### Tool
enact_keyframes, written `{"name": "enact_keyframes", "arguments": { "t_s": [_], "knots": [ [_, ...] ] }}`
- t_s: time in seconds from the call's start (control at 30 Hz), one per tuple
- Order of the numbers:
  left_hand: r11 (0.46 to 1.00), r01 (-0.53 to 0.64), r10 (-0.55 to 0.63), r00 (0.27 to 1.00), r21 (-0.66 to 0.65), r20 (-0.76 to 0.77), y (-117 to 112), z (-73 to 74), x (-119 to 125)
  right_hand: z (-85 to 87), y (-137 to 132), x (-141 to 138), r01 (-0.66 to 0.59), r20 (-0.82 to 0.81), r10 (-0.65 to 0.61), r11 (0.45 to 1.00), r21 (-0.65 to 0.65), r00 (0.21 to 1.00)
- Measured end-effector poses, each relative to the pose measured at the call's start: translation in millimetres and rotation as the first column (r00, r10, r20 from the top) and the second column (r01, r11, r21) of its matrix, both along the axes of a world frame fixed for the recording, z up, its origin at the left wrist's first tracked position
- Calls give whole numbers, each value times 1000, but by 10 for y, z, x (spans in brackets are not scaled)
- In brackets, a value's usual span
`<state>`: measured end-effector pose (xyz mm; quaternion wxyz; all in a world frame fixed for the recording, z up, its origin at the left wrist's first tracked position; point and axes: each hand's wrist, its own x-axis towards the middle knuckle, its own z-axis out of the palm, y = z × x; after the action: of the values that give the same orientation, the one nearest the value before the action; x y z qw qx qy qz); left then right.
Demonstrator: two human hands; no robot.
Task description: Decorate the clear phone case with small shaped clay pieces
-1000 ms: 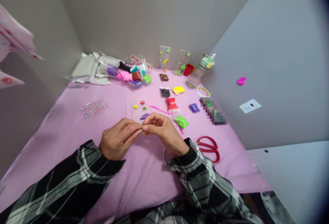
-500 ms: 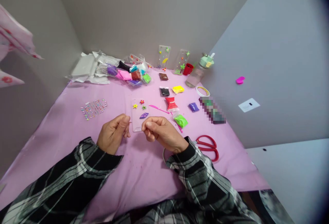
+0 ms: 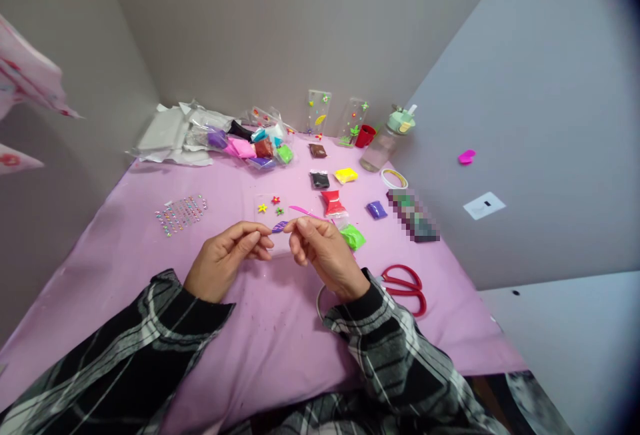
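Observation:
A clear phone case (image 3: 283, 243) lies flat in front of me, its lower part partly hidden by my hands. It carries a yellow flower (image 3: 263, 208), a red flower (image 3: 275, 200), a small green flower (image 3: 279, 211) and a purple striped leaf (image 3: 280, 226). My left hand (image 3: 223, 258) hovers at the case's left side, thumb and fingers drawn together beside the leaf. On the other side, my right hand (image 3: 327, 255) is closed in a pinch, its fingertips close to the leaf. Whatever either pinch holds is too small to make out.
A pink plastic knife (image 3: 301, 210), a red clay packet (image 3: 333, 202) and a green clay packet (image 3: 354, 238) lie beyond my right hand. Red-handled scissors (image 3: 407, 288) rest to its right. Rhinestone stickers (image 3: 181, 215) lie left; a water bottle (image 3: 385, 145) stands at the back.
Both hands have come closer together over the phone case, the left moving right and the right slightly up. My left fingers have stretched toward the purple leaf.

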<state>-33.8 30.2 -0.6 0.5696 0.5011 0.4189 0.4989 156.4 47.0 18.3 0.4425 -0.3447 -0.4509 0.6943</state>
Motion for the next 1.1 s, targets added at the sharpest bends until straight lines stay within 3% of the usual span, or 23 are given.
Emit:
{"name": "enact_keyframes", "arguments": {
  "t_s": [0.17,0.43,0.63,0.83,1.1],
  "knots": [
    [994,52,-41,993,-98,113,-10,22,23,-1,-6,5,21,79,-26,998,62,997],
    [966,96,-39,972,-241,230,-2,125,2,9,-60,-63,-48,94,33,985,166,995],
    [932,156,-82,969,-326,232,11,136,-30,21,-61,-48,28,218,-83,970,243,972],
    [924,153,-79,973,-351,216,0,156,13,7,-50,-39,-10,193,-38,971,237,980],
    [923,124,-54,979,-364,198,-5,161,23,-5,-47,-59,-13,141,-6,991,134,990]
  ]
}}
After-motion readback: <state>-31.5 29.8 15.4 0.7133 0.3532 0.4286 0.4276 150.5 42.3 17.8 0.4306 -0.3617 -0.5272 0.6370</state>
